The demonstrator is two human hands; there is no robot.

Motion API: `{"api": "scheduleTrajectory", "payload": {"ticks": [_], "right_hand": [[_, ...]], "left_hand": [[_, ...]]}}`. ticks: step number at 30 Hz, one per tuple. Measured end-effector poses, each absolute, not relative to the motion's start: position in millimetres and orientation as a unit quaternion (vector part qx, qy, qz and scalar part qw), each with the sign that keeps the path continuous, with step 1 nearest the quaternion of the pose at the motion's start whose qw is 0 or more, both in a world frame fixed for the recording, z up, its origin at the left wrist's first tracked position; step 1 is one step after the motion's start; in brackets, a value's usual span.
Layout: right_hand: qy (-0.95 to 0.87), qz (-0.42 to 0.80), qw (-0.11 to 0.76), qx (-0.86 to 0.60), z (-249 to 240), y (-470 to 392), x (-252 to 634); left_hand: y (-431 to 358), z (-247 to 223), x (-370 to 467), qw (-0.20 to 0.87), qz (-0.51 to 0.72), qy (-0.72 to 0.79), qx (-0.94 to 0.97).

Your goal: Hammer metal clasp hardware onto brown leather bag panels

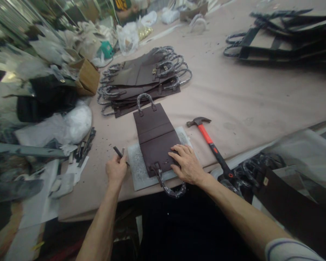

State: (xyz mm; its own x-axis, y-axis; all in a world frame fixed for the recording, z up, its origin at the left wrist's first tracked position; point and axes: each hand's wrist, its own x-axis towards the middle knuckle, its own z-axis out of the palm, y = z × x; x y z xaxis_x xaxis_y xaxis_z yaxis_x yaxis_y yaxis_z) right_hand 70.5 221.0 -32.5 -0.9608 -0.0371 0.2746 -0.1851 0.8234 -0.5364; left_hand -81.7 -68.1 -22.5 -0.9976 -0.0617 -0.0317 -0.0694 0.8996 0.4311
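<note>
A dark brown bag panel [157, 125] lies flat, its lower part over a pale speckled board [137, 177]. A plastic-wrapped handle [145, 96] is fixed at its far end, and another wrapped handle [174, 192] hangs over the table's near edge. My right hand [187, 163] rests on the panel's right side with its fingers spread. Left of the board, my left hand [116, 168] is closed round a thin dark punch-like tool [117, 151]; a second slim metal rod shows beside it. To the right lies a claw hammer [206, 134] with a red and black handle.
Behind the panel is a stack of brown bag panels [141, 72] with wrapped handles. More panels [271, 43] lie at the far right. Hand tools [85, 145], a cardboard box [88, 76] and plastic bags crowd the left. A bag piece [296, 195] sits below the table's right edge.
</note>
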Motion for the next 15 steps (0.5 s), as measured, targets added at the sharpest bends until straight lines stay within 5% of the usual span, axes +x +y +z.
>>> {"api": "scheduleTrajectory", "payload": {"ticks": [4,15], "right_hand": [[-0.952,0.277,0.120,0.048,-29.7,219.3,76.2],[-0.976,0.150,-0.053,-0.151,11.2,197.0,100.4]], "left_hand": [[-66.3,-19.1,-71.2,0.097,0.036,0.994,-0.029],[-45.2,-10.0,-28.4,-0.027,0.041,0.998,0.037]]}}
